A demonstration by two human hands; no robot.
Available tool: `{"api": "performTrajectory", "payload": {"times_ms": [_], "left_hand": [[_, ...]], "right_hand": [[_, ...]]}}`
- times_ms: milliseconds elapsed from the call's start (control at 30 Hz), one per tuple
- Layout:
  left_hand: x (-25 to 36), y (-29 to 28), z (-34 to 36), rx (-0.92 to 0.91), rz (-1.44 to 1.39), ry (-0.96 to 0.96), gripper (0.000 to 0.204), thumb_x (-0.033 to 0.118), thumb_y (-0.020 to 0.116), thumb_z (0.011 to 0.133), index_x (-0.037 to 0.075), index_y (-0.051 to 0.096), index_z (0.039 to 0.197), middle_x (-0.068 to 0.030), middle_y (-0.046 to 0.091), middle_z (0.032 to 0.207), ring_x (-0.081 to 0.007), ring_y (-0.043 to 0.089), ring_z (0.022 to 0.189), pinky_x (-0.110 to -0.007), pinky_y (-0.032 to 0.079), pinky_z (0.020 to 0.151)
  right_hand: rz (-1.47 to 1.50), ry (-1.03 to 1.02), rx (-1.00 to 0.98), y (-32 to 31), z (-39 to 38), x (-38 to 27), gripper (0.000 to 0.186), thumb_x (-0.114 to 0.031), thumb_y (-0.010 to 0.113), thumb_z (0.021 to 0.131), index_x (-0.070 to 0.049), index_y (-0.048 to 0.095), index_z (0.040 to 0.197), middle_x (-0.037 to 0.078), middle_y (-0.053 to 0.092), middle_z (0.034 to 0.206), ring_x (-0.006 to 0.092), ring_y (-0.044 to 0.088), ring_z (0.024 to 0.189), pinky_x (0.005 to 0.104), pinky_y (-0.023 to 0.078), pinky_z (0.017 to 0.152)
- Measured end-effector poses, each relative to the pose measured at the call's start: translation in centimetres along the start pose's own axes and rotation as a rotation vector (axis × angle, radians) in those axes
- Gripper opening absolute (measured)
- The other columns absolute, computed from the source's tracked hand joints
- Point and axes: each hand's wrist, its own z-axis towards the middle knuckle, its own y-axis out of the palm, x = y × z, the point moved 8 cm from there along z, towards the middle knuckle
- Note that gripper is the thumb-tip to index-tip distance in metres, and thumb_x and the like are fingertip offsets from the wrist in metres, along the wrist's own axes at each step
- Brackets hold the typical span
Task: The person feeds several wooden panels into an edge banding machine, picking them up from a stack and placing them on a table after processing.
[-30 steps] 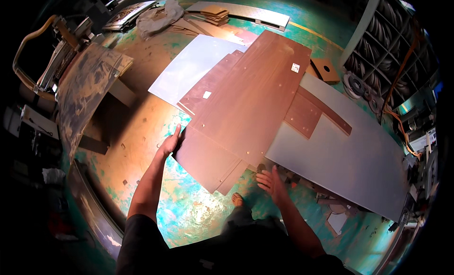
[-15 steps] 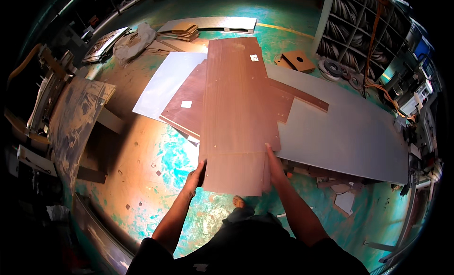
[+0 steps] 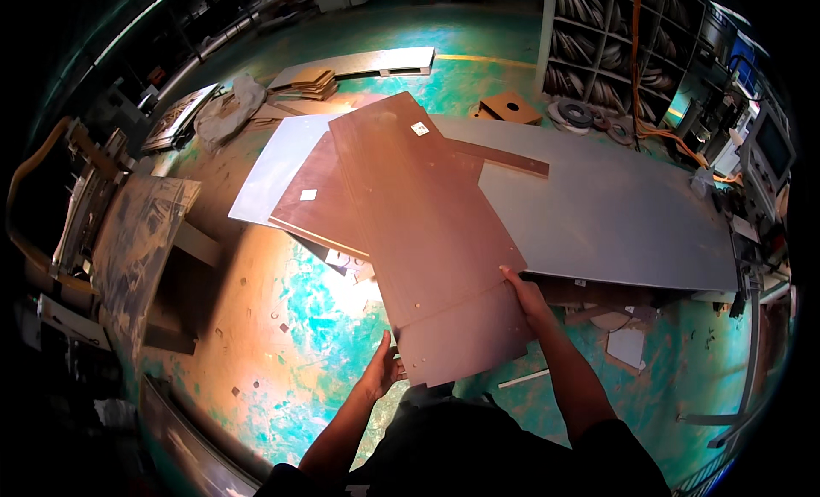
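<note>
A long brown wooden panel (image 3: 418, 215) slants from the far left toward my body, a small white label near its far end. A seam and an offset edge near its close end suggest another board beneath. My right hand (image 3: 530, 299) is closed on its right edge, thumb on top. At the lower left edge, my left hand (image 3: 381, 373) has its fingers curled against the wood and its thumb pointing up beside it; the fingertips are partly hidden. Under the panel's far part lie another brown panel (image 3: 312, 211) with a white label and a narrow brown strip (image 3: 504, 158).
A large grey sheet (image 3: 606, 207) lies to the right on a stack, and a whitish sheet (image 3: 269, 168) to the left. A worn table (image 3: 141, 232) stands at far left. Beyond are a pallet (image 3: 367, 63), a cardboard box (image 3: 510, 109) and a rack (image 3: 611, 49) of coiled strips.
The panel has swung counterclockwise, its far end moving left and its near end right and closer to me. Both hands have shifted right, and the view has tilted up slightly.
</note>
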Motion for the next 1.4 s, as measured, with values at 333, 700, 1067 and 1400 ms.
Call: {"api": "performTrajectory", "payload": {"times_ms": [333,700,1067,1400], "left_hand": [[2.5,11.7,8.8,-0.099,-0.285,0.178,0.113,0.082,0.061,0.084,-0.002,0.034,0.155,-0.0198,0.056,0.142,-0.0341,0.056,0.13,-0.052,0.044,0.109],[-17.4,27.5,6.7,-0.184,-0.092,-0.055,0.082,0.061,0.063,0.096,0.011,0.039,0.156,-0.0099,0.047,0.156,-0.03,0.044,0.143,-0.049,0.034,0.119],[-23.9,45.2,9.4,-0.231,0.056,-0.239,0.078,0.048,0.079,0.089,0.002,0.05,0.145,-0.0145,0.06,0.14,-0.0301,0.059,0.125,-0.045,0.047,0.109],[-23.4,65.7,22.5,-0.421,0.099,-0.204,0.078,0.052,0.077,0.089,0.006,0.051,0.146,-0.0118,0.058,0.144,-0.0308,0.056,0.131,-0.046,0.044,0.112]], "right_hand": [[-0.13,-0.049,-0.007,-21.3,-8.0,2.9,0.066,-0.051,0.069,0.094,0.003,0.065,0.133,0.013,0.067,0.128,0.0219,0.066,0.112,0.0333,0.05,0.098],[-0.271,0.11,0.325,-42.2,-24.9,19.2,0.073,-0.064,0.069,0.089,0.002,0.074,0.119,0.015,0.073,0.116,0.0215,0.068,0.106,0.0342,0.05,0.096],[0.178,0.092,0.634,-52.8,-38.0,27.0,0.069,-0.059,0.067,0.094,0.004,0.071,0.121,0.012,0.072,0.112,0.0203,0.068,0.099,0.0337,0.053,0.088],[0.309,0.02,0.725,-67.1,-32.7,16.5,0.074,-0.06,0.068,0.092,0.003,0.066,0.13,0.015,0.068,0.126,0.0239,0.065,0.113,0.035,0.049,0.1]]}}
